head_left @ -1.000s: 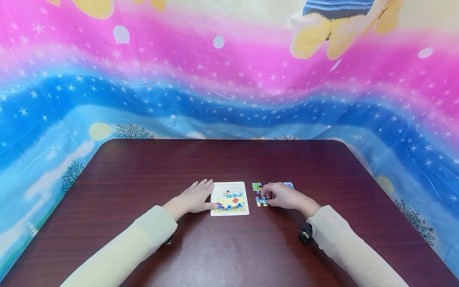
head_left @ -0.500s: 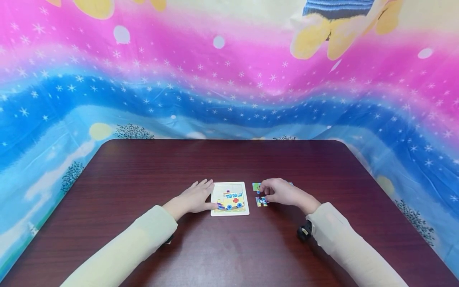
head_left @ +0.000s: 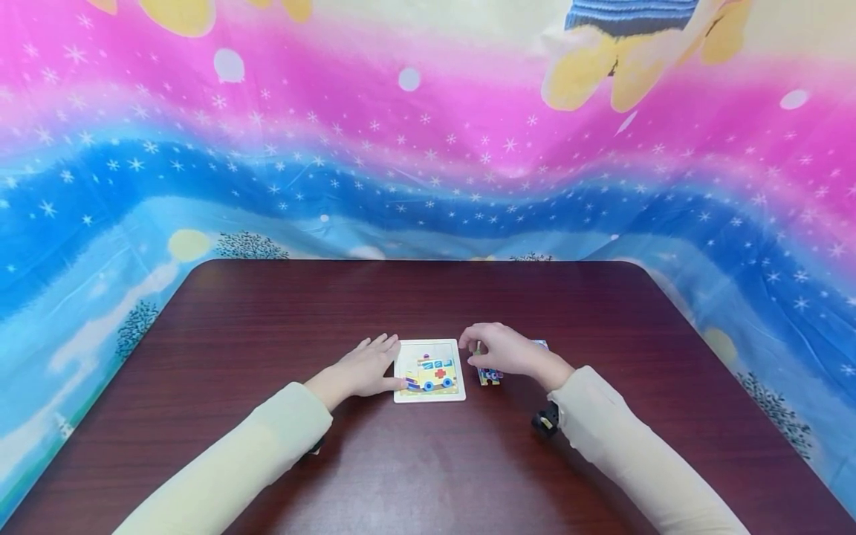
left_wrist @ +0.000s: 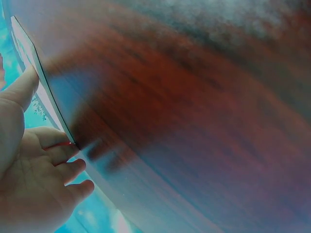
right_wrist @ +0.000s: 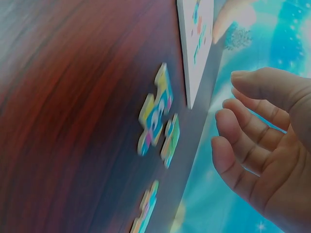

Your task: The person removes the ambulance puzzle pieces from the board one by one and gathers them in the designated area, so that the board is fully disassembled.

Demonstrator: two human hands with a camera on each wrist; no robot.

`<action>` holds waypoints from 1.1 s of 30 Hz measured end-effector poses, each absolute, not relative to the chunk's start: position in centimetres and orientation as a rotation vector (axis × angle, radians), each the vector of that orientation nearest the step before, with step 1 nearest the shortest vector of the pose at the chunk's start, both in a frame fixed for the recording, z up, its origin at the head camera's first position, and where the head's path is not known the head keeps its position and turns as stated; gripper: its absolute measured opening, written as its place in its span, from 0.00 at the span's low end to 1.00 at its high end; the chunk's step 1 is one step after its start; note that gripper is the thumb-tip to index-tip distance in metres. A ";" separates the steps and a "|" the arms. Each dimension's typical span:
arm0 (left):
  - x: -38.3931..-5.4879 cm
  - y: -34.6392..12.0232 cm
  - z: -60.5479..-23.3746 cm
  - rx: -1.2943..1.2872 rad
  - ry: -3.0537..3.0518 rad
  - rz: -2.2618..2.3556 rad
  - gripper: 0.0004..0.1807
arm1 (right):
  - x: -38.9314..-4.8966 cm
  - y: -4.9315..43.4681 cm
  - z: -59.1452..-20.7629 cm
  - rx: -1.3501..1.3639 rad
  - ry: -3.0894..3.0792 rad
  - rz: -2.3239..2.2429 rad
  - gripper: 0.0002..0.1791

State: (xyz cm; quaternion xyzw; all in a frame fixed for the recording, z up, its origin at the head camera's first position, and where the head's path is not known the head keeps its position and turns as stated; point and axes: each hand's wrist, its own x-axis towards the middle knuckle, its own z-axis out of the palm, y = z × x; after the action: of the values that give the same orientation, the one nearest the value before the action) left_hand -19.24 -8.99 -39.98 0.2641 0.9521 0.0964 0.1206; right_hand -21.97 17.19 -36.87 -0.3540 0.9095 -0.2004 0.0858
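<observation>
A white-framed puzzle board (head_left: 428, 399) with an ambulance picture lies on the table, its upper part pale. My left hand (head_left: 364, 369) rests along the board's left edge, fingers spread and the thumb over the picture. In the left wrist view that thumb (left_wrist: 24, 90) lies against the board. My right hand (head_left: 504, 348) hovers just right of the board with loosely bent fingers and nothing visible between them. Under it, a blue and yellow jigsaw piece with an eye (right_wrist: 156, 116) lies beside a green jigsaw piece (right_wrist: 171, 141).
Another jigsaw piece (right_wrist: 147, 208) lies on the table farther right, partly behind my right hand in the head view. The dark red-brown table (head_left: 428, 468) has a colourful printed cloth (head_left: 428, 178) hanging behind and around it.
My right hand has moved left from over the jigsaw pieces towards the board, its fingers reaching out more. My left hand and the board stay put.
</observation>
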 end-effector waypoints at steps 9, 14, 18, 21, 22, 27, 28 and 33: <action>-19.2 -8.9 -40.0 0.736 2.770 0.288 0.43 | -21.9 14.8 -37.3 -1.062 2.690 -0.552 0.15; -19.2 -8.9 -39.9 0.732 2.767 0.289 0.43 | -21.6 13.7 -37.6 -1.019 2.657 -0.534 0.17; -19.1 -8.9 -39.9 0.730 2.767 0.280 0.43 | -21.5 13.0 -37.9 -0.998 2.632 -0.506 0.19; -19.1 -8.9 -39.9 0.744 2.770 0.279 0.42 | -21.5 12.4 -38.1 -0.988 2.614 -0.485 0.21; -19.2 -8.9 -39.9 0.749 2.772 0.277 0.42 | -21.5 12.3 -38.2 -0.985 2.612 -0.471 0.22; -19.2 -8.9 -39.9 0.764 2.779 0.276 0.42 | -21.5 11.6 -38.3 -0.981 2.616 -0.395 0.26; -19.2 -8.9 -39.9 0.764 2.780 0.277 0.42 | -21.5 11.5 -38.3 -0.980 2.619 -0.377 0.26; -19.2 -8.9 -39.9 0.754 2.774 0.288 0.42 | -21.5 11.2 -38.3 -0.949 2.623 -0.349 0.26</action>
State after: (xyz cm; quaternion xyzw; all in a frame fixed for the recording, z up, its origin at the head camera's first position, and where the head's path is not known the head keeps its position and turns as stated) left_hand -19.19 -8.94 -39.90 0.2588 0.9526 0.0989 0.1259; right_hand -21.51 11.25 -38.34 -0.3331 0.9203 -0.1223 0.1644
